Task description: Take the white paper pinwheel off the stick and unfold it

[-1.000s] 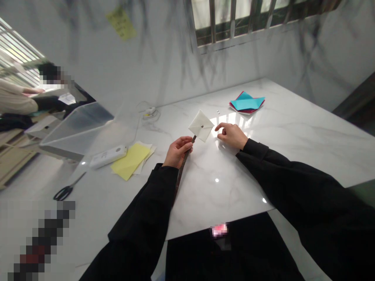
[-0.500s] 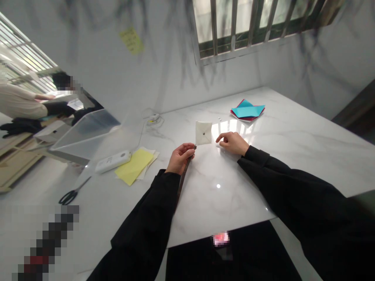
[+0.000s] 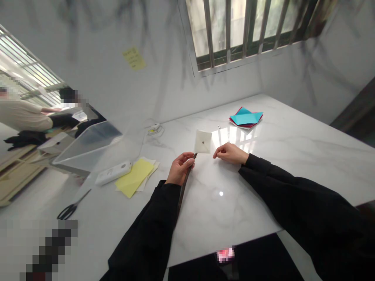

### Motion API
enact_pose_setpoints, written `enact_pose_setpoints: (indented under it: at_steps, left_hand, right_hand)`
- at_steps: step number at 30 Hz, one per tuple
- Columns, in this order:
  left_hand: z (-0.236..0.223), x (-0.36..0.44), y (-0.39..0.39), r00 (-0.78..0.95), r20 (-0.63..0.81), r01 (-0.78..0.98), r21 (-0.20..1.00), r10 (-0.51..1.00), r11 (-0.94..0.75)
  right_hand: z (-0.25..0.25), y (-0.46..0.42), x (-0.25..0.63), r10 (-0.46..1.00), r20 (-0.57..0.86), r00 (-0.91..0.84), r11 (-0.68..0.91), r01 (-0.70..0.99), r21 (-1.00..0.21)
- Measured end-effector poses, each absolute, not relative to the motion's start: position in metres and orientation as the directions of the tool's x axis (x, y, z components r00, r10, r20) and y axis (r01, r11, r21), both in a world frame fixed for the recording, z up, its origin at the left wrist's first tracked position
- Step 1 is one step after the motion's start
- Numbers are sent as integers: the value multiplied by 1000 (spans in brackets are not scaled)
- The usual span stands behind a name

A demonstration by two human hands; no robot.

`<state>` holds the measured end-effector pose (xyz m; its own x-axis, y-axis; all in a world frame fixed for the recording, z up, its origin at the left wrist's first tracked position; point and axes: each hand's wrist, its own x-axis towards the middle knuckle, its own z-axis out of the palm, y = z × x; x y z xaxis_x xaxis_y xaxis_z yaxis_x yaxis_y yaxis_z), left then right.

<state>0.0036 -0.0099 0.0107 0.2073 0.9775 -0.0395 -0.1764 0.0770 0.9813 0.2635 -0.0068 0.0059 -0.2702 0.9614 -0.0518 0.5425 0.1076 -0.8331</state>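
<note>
Basically, your L hand (image 3: 179, 169) pinches the brown stick (image 3: 184, 187), angled twd the table's (image 3: 307, 150) near edge; R hand (image 3: 232, 153) half-curled, can't tell if tips meet. White paper square (image 3: 203, 146), betw. far & near edges, looks light, creasable: grip stick, prob. stiff.

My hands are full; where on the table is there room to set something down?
Bare patches: the table right of the blue paper, beyond the right sleeve, and the nearer stretch between strip and right sleeve. Crowded: left, by the yellow paper, white device and scissors; also around the white square.
</note>
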Motion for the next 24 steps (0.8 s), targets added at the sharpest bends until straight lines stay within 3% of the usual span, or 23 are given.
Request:
enact_pose_setpoints:
  at_steps: [3,7,12,15,17,22,24]
  left_hand:
    - [9,3,-9,216,-25,-165,984,976,62]
    - [7,3,-8,222,-19,-151,987,975,53]
    - [6,2,-9,245,-16,-122,991,969,47]
    - [6,2,-9,272,-12,-80,996,962,35]
    - [6,1,-9,279,-13,-71,997,960,34]
    - [5,0,-7,252,-24,-131,990,967,59]
    - [5,-1,-6,247,-24,-143,988,969,61]
  right_hand:
    - [2,-2,266,994,-13,-105,47,550,-834]
    - [0,-5,258,995,-75,-69,-40,420,-907]
    - [6,-12,258,974,225,20,167,604,-779]
    - [9,-11,264,950,310,37,207,667,-716]
    - [9,-9,267,957,291,-2,209,703,-680]
    - [3,-5,270,981,71,-181,188,794,-578]
    - [2,-4,270,981,63,-182,185,798,-574]
